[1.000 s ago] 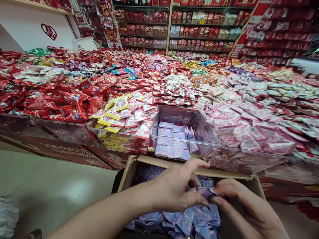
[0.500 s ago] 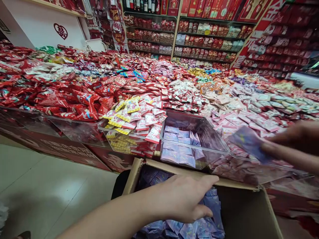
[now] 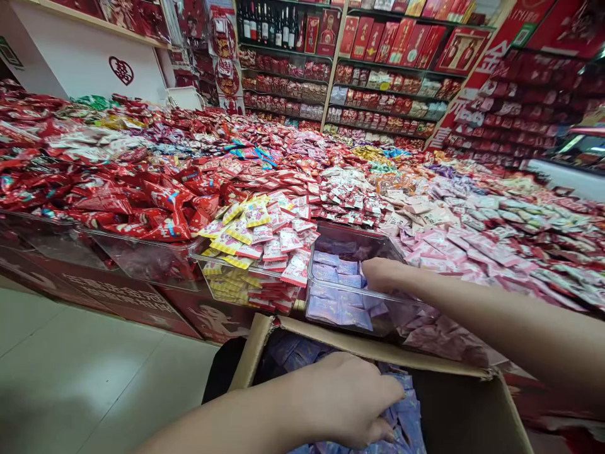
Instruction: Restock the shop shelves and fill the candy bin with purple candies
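An open cardboard box [image 3: 350,340] stands in front of me with many small purple wrapped packets [image 3: 406,410] in it. My left hand [image 3: 352,397] is down in the box over these packets, its fingers curled; what they grip is hidden underneath. My right hand [image 3: 385,275] reaches into a clear plastic bin [image 3: 309,265] beyond the box. Its fingers are bent closed near the bin's right side, with a purple packet at the fingertips, mostly hidden. Rows of matching purple packets [image 3: 338,309] lie at the left of that bin.
Yellow and pink packets [image 3: 265,233] heap over the bin to the left, beside red packets [image 3: 161,195]. Pale pink packets [image 3: 444,252] lie to the right. Shelves [image 3: 331,75] with bottles and red boxes stand behind. Tiled floor [image 3: 108,366] shows at lower left.
My right hand has moved left from over the pink packets into the clear bin, with the purple packet. My left hand has curled more in the box. The view has tilted up slightly.
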`<state>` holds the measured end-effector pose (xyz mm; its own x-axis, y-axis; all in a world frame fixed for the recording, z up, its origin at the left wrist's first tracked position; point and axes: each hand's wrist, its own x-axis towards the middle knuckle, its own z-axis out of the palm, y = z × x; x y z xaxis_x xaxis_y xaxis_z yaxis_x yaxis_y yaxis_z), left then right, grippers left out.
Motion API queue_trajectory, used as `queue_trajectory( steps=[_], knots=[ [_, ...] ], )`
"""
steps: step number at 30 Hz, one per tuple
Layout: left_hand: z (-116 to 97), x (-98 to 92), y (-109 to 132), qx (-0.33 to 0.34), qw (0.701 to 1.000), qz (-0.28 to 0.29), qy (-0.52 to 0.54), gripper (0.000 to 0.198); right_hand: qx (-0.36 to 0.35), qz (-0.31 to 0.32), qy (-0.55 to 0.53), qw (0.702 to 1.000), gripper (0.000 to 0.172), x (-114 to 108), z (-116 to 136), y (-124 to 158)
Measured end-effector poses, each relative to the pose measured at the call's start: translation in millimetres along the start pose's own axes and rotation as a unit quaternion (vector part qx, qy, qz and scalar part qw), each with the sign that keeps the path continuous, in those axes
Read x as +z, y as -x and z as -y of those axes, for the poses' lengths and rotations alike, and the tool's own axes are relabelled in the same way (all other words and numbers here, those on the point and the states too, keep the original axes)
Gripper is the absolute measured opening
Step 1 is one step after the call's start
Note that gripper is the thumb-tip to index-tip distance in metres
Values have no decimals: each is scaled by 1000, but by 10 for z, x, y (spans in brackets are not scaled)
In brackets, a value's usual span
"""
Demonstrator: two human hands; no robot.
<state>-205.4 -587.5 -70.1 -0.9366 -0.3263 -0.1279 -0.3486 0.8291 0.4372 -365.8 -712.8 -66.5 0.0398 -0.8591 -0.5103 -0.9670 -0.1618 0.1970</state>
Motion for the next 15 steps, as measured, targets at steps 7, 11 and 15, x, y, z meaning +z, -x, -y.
queue_trajectory(
  steps=[7, 11, 15],
  knots=[
    [17, 62, 0, 5, 999, 26, 25, 32, -33, 7, 21, 999, 38, 27, 31, -12],
    [27, 62, 0, 1, 999, 26, 23, 31, -54, 11, 30, 998, 44, 35, 27, 11],
    [44, 74, 1, -7, 999, 28, 19, 32, -68, 18, 40, 997, 41, 55, 44, 34]
  ],
)
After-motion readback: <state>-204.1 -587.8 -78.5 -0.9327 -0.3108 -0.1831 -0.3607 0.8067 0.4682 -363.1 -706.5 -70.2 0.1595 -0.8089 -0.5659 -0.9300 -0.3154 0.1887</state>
